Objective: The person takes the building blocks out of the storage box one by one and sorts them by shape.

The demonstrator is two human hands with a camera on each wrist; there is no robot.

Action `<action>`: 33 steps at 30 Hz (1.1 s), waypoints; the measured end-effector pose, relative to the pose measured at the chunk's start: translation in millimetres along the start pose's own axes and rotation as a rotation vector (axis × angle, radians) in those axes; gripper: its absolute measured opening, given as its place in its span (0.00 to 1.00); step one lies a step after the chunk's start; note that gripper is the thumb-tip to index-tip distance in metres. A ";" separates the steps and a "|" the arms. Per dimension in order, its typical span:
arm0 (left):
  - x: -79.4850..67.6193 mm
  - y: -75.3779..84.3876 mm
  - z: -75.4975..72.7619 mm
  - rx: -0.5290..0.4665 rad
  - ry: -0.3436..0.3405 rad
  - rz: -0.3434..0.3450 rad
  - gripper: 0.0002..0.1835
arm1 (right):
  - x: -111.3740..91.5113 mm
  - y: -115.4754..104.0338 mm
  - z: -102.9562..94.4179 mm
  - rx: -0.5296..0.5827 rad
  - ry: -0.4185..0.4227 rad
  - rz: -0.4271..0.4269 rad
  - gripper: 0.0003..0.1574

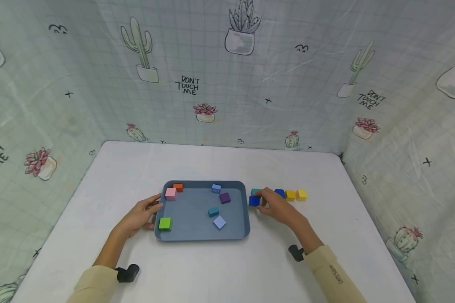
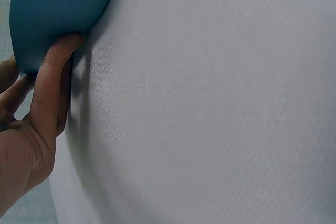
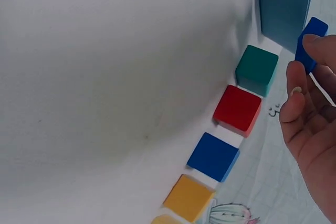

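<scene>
A blue-grey tray [image 1: 189, 240] lies on the white table with several small coloured blocks in it. My left hand [image 1: 139, 215] grips its left side; in the left wrist view the fingers [image 2: 47, 77] curl at the tray's outer wall. Just beyond the tray's right rim, my right hand [image 1: 277, 206] pinches a blue block [image 1: 254, 201] between thumb and fingers. In the right wrist view that blue block [image 3: 311, 45] is raised beside the tray wall. Behind it runs a row with a green block [image 3: 257, 69], a red block [image 3: 237, 109], another blue block [image 3: 212, 156] and yellow ones.
Inside the tray are a pink block [image 1: 170, 193], an orange one [image 1: 178, 187], a lime green one [image 1: 165, 224], a purple one [image 1: 225, 198] and several in blue shades. A cactus-printed cloth [image 1: 273, 84] stands behind the table and along its sides.
</scene>
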State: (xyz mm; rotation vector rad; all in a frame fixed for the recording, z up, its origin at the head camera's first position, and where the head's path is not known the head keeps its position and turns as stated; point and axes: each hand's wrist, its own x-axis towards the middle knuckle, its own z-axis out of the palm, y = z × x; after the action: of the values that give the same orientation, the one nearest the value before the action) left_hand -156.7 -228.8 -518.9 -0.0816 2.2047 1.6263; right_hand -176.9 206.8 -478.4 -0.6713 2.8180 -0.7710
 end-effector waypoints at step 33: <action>-0.7 -0.3 0.0 -0.005 -0.009 0.013 0.34 | 2.0 -15.2 10.9 -0.337 -0.088 0.160 0.27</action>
State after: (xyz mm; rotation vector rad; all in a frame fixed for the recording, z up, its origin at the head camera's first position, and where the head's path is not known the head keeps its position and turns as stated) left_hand -156.0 -229.0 -518.9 -0.0609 2.1990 1.6358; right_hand -170.1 189.3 -480.0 -0.4984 2.9000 -0.2355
